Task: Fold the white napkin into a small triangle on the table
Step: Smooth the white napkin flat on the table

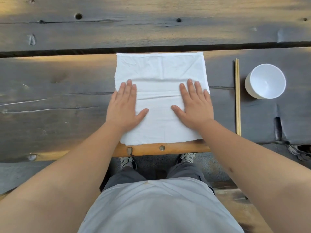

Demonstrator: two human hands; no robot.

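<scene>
The white napkin (159, 73) lies spread flat as a rough square on the dark wooden table (55, 98), its near edge at the table's front edge. My left hand (123, 106) rests palm down on the napkin's left side, fingers together and thumb out. My right hand (193, 105) lies palm down on its right side in the same way. Both hands press on the cloth without gripping it. A horizontal crease runs between the two hands.
A pair of wooden chopsticks (237, 96) lies lengthwise to the right of the napkin. Beyond them stands a white bowl (265, 81). A dark gap (67, 52) between planks runs just behind the napkin's far edge.
</scene>
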